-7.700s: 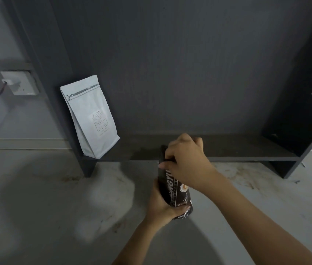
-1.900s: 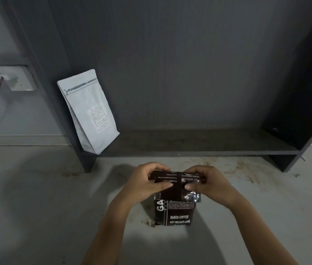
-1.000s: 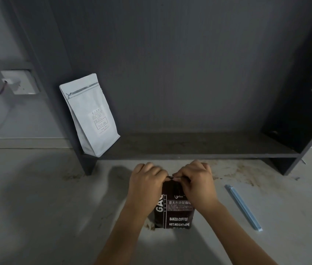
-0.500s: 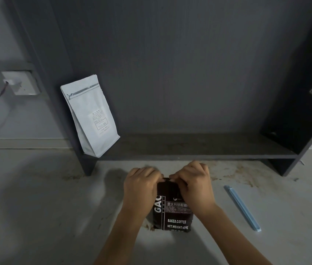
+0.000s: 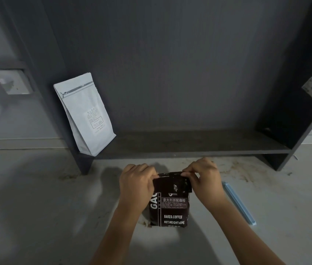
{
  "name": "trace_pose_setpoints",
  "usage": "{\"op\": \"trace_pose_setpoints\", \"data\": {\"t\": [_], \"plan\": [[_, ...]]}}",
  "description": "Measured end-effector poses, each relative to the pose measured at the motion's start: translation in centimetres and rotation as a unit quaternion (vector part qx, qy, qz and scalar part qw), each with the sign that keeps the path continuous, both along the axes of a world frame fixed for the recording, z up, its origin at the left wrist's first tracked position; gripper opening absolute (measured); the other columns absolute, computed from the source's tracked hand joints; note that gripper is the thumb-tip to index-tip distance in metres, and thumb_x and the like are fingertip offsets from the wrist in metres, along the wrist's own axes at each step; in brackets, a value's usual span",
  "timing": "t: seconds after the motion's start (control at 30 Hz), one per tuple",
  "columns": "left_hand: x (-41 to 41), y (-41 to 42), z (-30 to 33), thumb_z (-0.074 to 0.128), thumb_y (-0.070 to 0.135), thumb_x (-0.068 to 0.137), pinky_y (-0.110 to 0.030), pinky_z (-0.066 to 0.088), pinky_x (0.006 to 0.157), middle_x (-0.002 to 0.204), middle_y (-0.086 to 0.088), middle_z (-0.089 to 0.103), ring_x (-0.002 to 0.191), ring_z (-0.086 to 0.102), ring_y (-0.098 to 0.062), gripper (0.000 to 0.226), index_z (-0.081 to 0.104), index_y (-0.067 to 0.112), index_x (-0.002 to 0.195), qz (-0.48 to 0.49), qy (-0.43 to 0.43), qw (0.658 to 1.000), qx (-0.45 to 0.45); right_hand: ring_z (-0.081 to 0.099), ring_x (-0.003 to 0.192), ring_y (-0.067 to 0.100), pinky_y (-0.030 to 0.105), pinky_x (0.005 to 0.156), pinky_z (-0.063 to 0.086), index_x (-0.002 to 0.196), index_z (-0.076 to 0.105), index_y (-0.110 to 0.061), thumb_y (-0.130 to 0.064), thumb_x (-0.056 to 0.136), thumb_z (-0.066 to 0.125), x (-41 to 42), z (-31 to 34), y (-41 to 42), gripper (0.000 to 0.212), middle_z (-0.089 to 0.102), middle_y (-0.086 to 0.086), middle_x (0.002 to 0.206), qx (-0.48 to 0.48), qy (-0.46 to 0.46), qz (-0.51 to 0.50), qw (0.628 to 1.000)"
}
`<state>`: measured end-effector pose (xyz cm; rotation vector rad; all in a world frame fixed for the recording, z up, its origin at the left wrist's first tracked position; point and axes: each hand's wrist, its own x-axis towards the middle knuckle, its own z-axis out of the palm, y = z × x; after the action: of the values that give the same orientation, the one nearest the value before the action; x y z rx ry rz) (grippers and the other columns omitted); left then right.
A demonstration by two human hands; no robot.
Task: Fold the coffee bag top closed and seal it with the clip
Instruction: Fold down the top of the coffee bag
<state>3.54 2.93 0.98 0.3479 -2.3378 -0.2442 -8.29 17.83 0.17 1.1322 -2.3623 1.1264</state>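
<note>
The dark coffee bag [image 5: 170, 203] stands upright on the table [image 5: 36, 207] right in front of me. My left hand [image 5: 137, 181] and right hand [image 5: 204, 178] each have a closed grip on an end of its folded-over top, pinching the flap down against the bag. The blue clip [image 5: 238, 202] lies flat on the table just to my right, untouched. The risk, I think, comes when I free my right hand to reach for it: the stiff foil could spring back open under one pinch, or the bag could tip.
</note>
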Motion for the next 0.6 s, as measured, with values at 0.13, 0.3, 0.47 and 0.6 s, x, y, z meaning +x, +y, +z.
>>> {"op": "trace_pose_setpoints", "data": {"t": [0.13, 0.3, 0.47, 0.6], "plan": [[0.1, -0.1, -0.2, 0.038, 0.009, 0.068, -0.024, 0.035, 0.061, 0.052, 0.006, 0.067, 0.044, 0.057, -0.014, 0.027, 0.06, 0.016, 0.054, -0.001, 0.002, 1.0, -0.003, 0.051, 0.076, 0.005, 0.021, 0.07, 0.037, 0.077, 0.071, -0.021, -0.016, 0.07, 0.075, 0.2, 0.0, 0.4, 0.01, 0.062, -0.021, 0.073, -0.052, -0.082, 0.02, 0.995], [0.2, -0.4, -0.5, 0.041, 0.009, 0.069, -0.024, 0.037, 0.063, 0.056, 0.008, 0.07, 0.048, 0.06, -0.011, 0.025, 0.059, 0.017, 0.055, -0.018, 0.005, 1.0, 0.016, 0.057, 0.095, 0.006, 0.015, 0.075, 0.04, 0.094, 0.067, -0.027, -0.023, 0.073, 0.073, 0.7, -2.1, 1.3, 0.022, 0.068, -0.011, 0.097, -0.004, -0.269, 0.052, 0.962], [0.2, -1.0, -1.2, 0.073, 0.015, 0.073, -0.018, 0.047, 0.072, 0.075, 0.014, 0.071, 0.071, 0.063, -0.003, 0.008, 0.068, 0.022, 0.075, -0.083, 0.049, 0.978, 0.183, 0.06, 0.072, 0.017, 0.029, 0.067, 0.044, 0.06, 0.061, -0.007, -0.014, 0.073, 0.071, 0.7, -3.3, 0.9, 0.018, 0.07, 0.011, 0.075, -0.059, -0.308, 0.011, 0.949], [0.0, -0.9, -2.6, 0.072, 0.019, 0.078, -0.013, 0.046, 0.087, 0.095, 0.015, 0.071, 0.096, 0.064, 0.001, 0.028, 0.062, 0.028, 0.103, -0.135, -0.032, 0.895, 0.424, 0.06, 0.072, 0.038, 0.044, 0.067, 0.049, 0.061, 0.053, 0.006, -0.01, 0.072, 0.071, 0.4, -4.1, 0.3, 0.027, 0.066, 0.024, 0.072, -0.07, -0.301, 0.007, 0.951]]}}
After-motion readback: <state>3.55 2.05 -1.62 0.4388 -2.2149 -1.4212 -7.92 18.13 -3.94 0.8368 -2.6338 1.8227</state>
